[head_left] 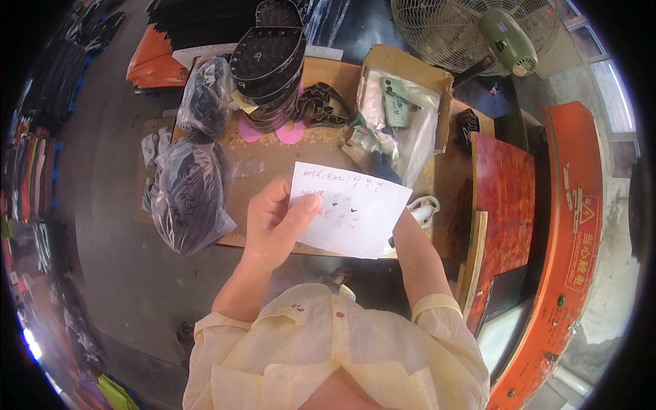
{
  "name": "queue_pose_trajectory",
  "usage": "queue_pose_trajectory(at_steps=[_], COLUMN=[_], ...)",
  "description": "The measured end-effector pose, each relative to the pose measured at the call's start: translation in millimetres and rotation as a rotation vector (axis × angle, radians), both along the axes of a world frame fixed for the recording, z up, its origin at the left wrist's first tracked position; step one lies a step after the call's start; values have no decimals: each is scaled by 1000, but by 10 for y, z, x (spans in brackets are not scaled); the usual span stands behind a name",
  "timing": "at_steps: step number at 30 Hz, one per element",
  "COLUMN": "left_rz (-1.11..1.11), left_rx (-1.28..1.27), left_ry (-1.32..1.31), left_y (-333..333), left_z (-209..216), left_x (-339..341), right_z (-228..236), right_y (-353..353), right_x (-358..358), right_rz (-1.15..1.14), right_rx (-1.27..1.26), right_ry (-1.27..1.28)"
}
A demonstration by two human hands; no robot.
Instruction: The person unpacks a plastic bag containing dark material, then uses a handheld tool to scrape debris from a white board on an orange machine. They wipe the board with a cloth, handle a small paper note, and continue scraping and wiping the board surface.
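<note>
A white sheet of paper (pixel 355 236) with handwritten red marks and two dark ticks is in front of me, slightly tilted. My left hand (pixel 277 222) grips its left edge, thumb on top and the other fingers behind. My right forearm (pixel 418 256) reaches up behind the sheet's right side, so my right hand and its fingers are hidden. Just right of the paper a white, looped object (pixel 425 210) lies at the table's edge. Beyond the sheet is a dark blue-grey item (pixel 384 169) beside clear plastic.
On the table (pixel 273 160) are stacked black sole-shaped forms (pixel 268 61), pink cut pieces (pixel 290 133) and a cardboard box (pixel 442 119) holding plastic bags and a green device (pixel 395 102). Filled bags (pixel 188 195) sit left. A fan (pixel 509 41) and an orange machine (pixel 577 205) stand right.
</note>
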State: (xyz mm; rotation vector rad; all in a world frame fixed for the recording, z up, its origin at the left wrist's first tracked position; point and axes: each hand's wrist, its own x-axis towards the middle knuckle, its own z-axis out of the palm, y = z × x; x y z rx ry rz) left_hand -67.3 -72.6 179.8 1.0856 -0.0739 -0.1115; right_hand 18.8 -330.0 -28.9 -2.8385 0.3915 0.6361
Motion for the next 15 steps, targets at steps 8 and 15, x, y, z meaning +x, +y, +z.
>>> queue_pose_trajectory(at_steps=[8, 15], left_rz=[8, 7], left_rx=[8, -10], left_ry=[6, -33], left_y=[7, 17], left_z=[-31, -102], left_x=[18, 38], right_z=[10, -79], right_y=[-36, -23], right_x=[69, 33], right_rz=[-107, -105], right_rx=[54, 32], right_ry=[106, 65])
